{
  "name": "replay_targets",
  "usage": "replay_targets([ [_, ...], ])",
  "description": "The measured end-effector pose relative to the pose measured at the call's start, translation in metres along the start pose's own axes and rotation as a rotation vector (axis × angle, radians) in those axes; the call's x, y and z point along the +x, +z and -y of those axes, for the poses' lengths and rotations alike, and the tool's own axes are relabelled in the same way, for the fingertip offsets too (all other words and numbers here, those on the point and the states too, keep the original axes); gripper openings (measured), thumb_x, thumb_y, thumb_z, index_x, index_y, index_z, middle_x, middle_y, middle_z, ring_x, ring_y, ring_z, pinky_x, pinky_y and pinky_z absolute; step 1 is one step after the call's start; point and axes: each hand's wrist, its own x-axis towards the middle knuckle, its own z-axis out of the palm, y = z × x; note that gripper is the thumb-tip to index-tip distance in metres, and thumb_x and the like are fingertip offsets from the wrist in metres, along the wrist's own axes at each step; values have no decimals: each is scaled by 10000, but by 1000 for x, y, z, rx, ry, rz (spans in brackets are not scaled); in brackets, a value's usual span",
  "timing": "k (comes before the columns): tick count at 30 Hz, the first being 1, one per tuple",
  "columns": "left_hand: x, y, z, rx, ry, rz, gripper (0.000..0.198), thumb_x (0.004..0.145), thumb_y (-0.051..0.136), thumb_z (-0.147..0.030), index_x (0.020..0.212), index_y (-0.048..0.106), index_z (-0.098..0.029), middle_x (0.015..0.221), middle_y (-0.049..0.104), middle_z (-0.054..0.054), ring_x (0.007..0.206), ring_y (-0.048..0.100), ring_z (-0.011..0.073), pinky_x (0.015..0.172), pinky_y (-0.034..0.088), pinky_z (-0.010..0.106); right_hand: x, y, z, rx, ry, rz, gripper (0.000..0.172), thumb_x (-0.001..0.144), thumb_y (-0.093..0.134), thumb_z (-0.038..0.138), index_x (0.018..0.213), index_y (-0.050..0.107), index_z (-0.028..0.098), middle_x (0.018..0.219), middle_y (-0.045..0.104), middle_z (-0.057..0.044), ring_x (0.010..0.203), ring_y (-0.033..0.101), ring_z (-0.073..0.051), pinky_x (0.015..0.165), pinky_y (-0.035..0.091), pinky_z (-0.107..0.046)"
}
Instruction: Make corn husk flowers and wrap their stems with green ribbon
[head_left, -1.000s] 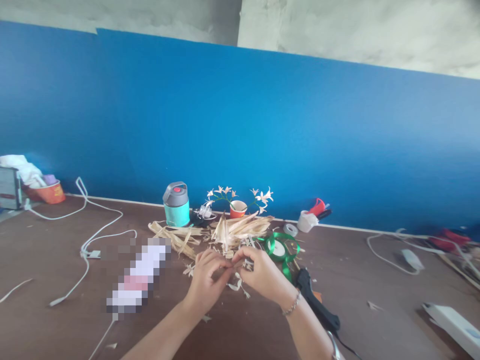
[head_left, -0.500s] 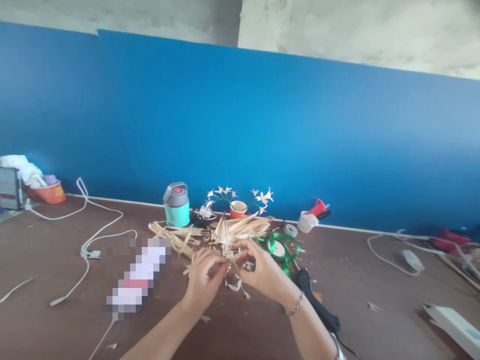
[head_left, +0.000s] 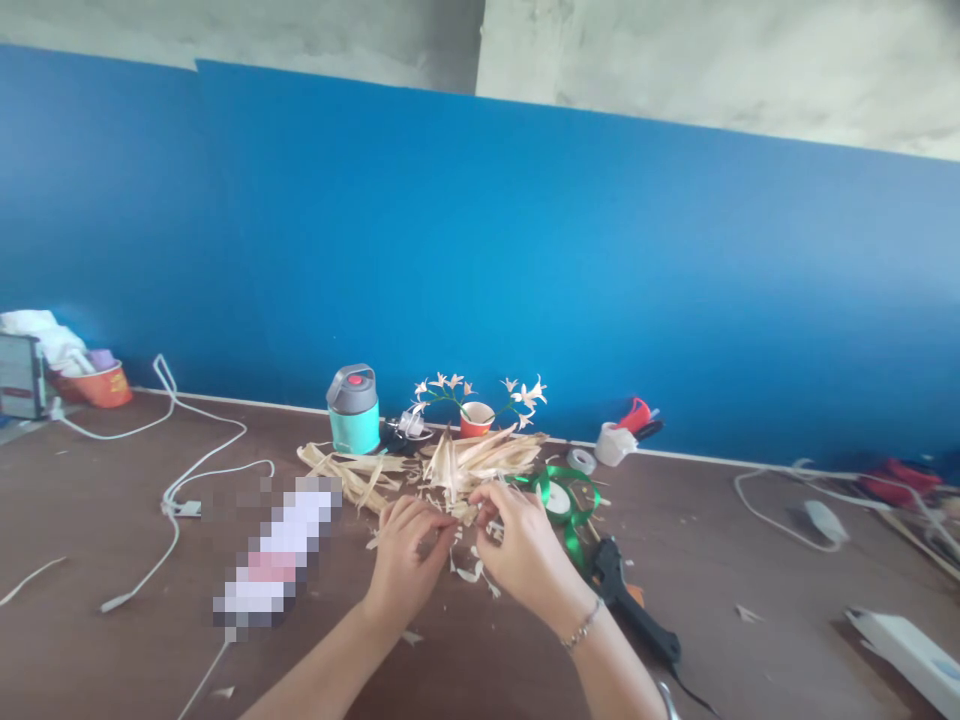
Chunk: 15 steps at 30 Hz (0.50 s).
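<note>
My left hand [head_left: 409, 555] is closed in a pinch, its thumb and forefinger meeting at something too small to make out. Just to its right, my right hand [head_left: 521, 545] has its fingers curled and drawn together; what they grip, if anything, is hidden. The fingertips of both hands nearly meet above scattered pale scraps [head_left: 469, 572]. Behind them lies a pile of dry corn husks [head_left: 487, 458], with more husk strips [head_left: 352, 478] to the left. A spool of green ribbon [head_left: 555, 497] lies beside my right hand. A black glue gun [head_left: 637, 610] rests near my right forearm.
An orange paper cup [head_left: 476, 420] with pale flower sprays stands at the back, beside a teal flask [head_left: 355, 415]. Tape [head_left: 581, 460] and a white cup of tools [head_left: 615, 443] are to the right. A pixelated object [head_left: 277, 560] and white cables [head_left: 176, 490] lie left.
My right hand has shifted slightly, its wrist lower and to the left, and its fingers have curled in more. My left hand stays almost in place.
</note>
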Motion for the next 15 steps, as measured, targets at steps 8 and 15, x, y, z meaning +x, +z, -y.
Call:
replay_targets([
  [8, 0, -1, 0, 24, 22, -4, 113, 815, 557, -184, 719, 613, -201, 682, 641, 0, 695, 570, 159, 690, 367, 308, 0, -1, 3, 5, -9, -34, 261, 682, 483, 35, 877, 556, 192, 800, 643, -12, 802, 595, -188, 816, 337, -344],
  [15, -1, -1, 3, 35, 24, -8, 105, 817, 555, -188, 727, 608, -203, 694, 644, 4, 709, 567, 166, 697, 367, 315, 1, -4, 2, 82, 15, -53, 243, 683, 510, 50, 870, 560, 198, 775, 638, -1, 805, 590, -186, 826, 355, -347],
])
